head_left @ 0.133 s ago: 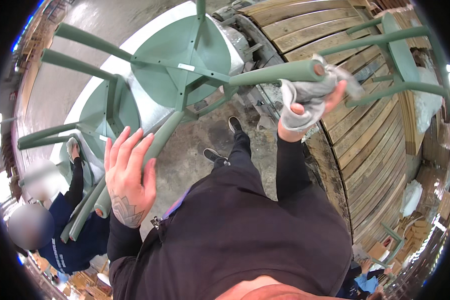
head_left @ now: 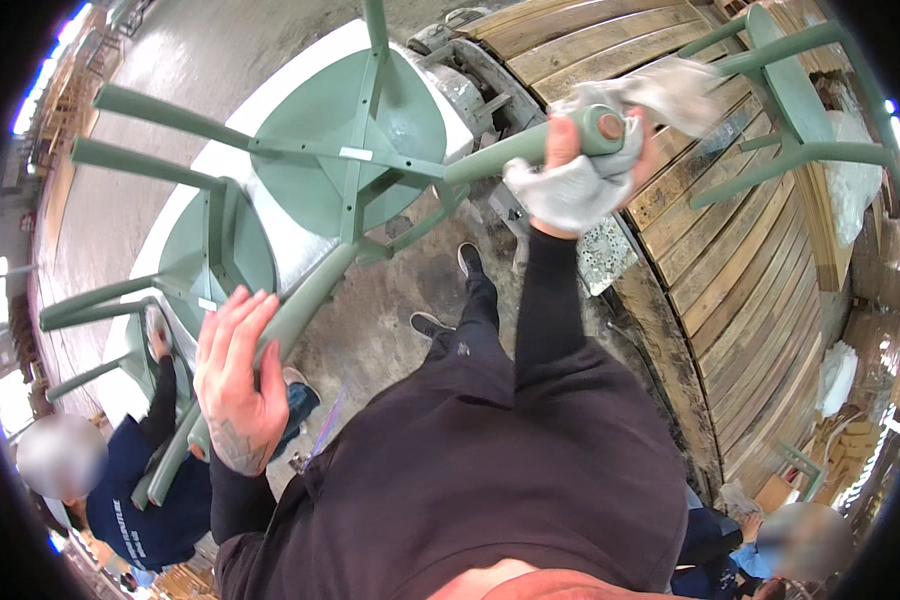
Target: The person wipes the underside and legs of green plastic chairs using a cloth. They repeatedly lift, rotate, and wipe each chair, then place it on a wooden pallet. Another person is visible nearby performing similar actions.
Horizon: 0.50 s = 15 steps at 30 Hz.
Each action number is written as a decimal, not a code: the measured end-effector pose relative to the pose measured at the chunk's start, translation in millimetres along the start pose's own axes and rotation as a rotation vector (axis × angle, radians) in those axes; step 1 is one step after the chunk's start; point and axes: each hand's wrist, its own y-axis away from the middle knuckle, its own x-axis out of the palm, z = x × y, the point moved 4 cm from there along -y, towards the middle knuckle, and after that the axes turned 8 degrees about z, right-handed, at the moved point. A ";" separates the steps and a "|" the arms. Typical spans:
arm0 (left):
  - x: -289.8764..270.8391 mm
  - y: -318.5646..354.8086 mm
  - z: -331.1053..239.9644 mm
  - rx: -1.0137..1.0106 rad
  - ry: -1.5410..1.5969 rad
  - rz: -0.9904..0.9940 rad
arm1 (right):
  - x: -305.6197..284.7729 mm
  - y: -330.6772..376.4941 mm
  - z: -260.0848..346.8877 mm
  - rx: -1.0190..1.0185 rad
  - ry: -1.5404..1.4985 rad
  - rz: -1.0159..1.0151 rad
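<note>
A green chair (head_left: 270,130) is upturned on a white-covered surface, its round seat underside and crossed braces showing. My right hand (head_left: 642,150) is closed round a grey-white cloth (head_left: 570,195) and the end of the chair leg (head_left: 505,152) pointing right. The loose end of the cloth is blurred by motion. On the left, my left hand (head_left: 238,385) lies along the chair's near leg (head_left: 305,300), fingers stretched out and thumb apart. How firmly it touches the leg I cannot tell.
A second upturned green chair (head_left: 175,235) stands to the left, where a co-worker's hand (head_left: 157,335) holds a cloth. Wooden slats (head_left: 740,340) run along the right, with another green chair (head_left: 790,90) above them. Another person (head_left: 705,545) is at lower right.
My right hand and the cloth have moved left and now wrap round the leg's end. My left hand has shifted slightly down and left, its fingers closer together.
</note>
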 end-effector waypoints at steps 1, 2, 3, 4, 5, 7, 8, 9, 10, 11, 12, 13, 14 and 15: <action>-0.2 1.6 3.8 0.001 0.077 0.024 | 5.6 16.6 -38.3 -0.051 -0.022 0.021; -1.5 2.4 5.5 -0.014 0.140 0.047 | 16.2 37.5 -78.2 -0.087 -0.057 0.049; -2.3 -5.2 0.9 -0.005 0.186 0.047 | 27.0 69.2 -116.6 0.110 -0.202 -0.057; -0.2 -10.4 -1.3 0.020 0.202 0.061 | 24.3 89.8 -154.1 0.190 -0.166 -0.067; 2.2 -17.9 -4.7 0.066 0.237 0.065 | 12.0 98.5 -188.6 0.236 -0.065 0.011; 6.8 -24.3 -8.8 0.122 0.278 0.029 | -2.4 92.3 -219.3 0.267 0.112 0.208; 7.9 -25.7 -9.2 0.129 0.286 0.016 | -9.6 91.5 -220.0 0.279 0.162 0.259; 10.7 -27.6 -9.9 0.141 0.297 0.032 | -28.7 87.0 -213.6 0.218 0.184 0.265; 12.7 -21.0 -5.2 0.102 0.287 0.048 | -22.5 88.6 -198.4 0.181 0.167 0.297; 8.3 -9.6 2.1 0.026 0.249 0.041 | 4.5 85.2 -158.5 0.158 0.064 0.318; 3.5 -1.2 8.5 -0.027 0.204 0.032 | 27.2 71.7 -116.7 0.131 -0.035 0.328; -1.5 5.9 10.6 -0.046 0.209 0.021 | 27.0 35.6 -56.7 -0.020 0.202 0.336; 0.1 0.1 6.7 -0.002 0.248 0.018 | 6.4 2.6 -34.5 -0.026 0.109 0.286; -0.7 -3.1 5.6 0.010 0.266 0.005 | 10.5 -17.1 7.4 0.090 -0.259 0.213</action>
